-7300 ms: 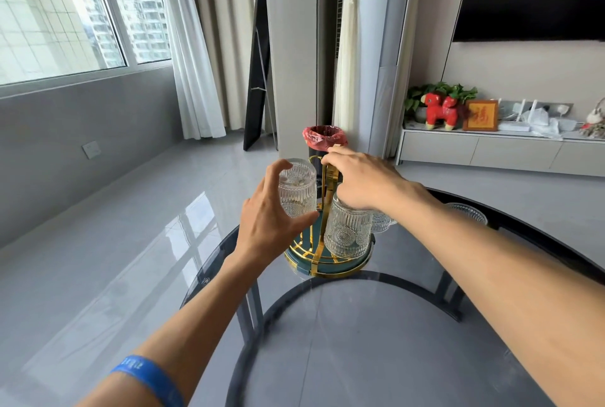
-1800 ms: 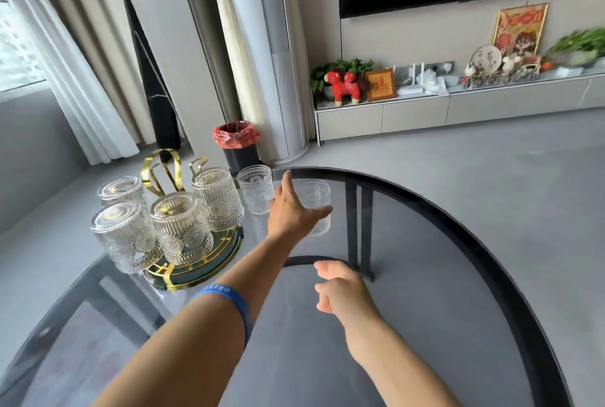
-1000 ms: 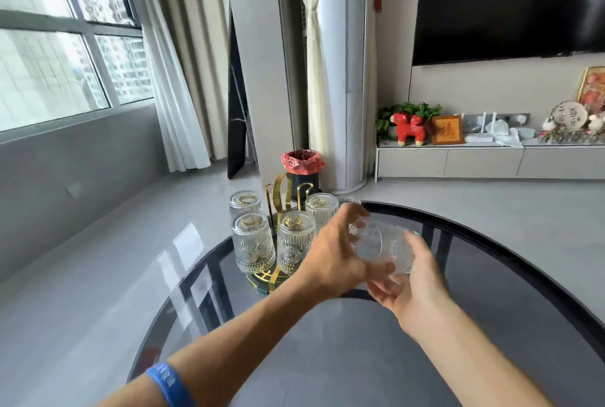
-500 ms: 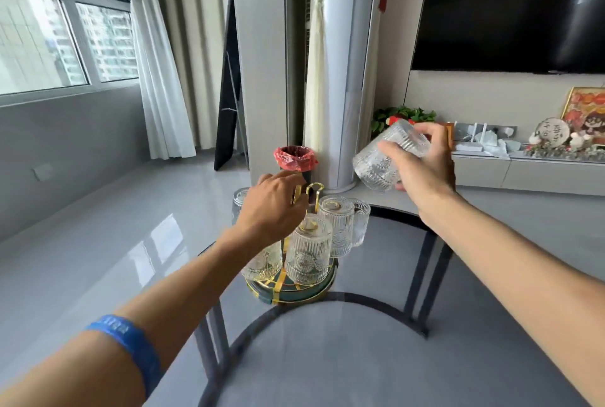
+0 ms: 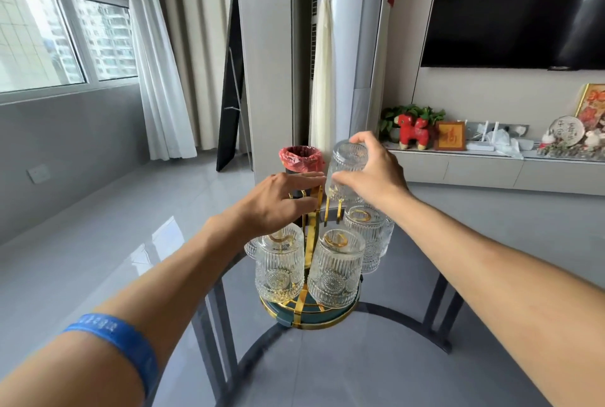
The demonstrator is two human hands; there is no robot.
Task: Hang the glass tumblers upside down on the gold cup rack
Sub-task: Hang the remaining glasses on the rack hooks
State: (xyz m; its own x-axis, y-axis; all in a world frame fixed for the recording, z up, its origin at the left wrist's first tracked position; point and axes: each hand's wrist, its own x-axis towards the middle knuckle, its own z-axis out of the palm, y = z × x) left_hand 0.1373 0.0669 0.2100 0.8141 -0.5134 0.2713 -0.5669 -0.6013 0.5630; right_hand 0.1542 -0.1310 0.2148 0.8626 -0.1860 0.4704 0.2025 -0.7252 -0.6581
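The tumblers (image 5: 279, 270) are showing clear, ribbed glass with a round flower medallion pressed low on each side. The rack (image 5: 311, 220) is gleaming gold in its rods and rim, with a dark teal base (image 5: 307, 316) crossed by gold bands. The table (image 5: 327, 374) is looking smoky grey glass on a dark grey frame. A bright blue wristband (image 5: 121, 338) with faint paler lettering is circling the left forearm. Behind, a bin's liner (image 5: 299, 157) is showing red, and curtains (image 5: 160, 79) are hanging white.
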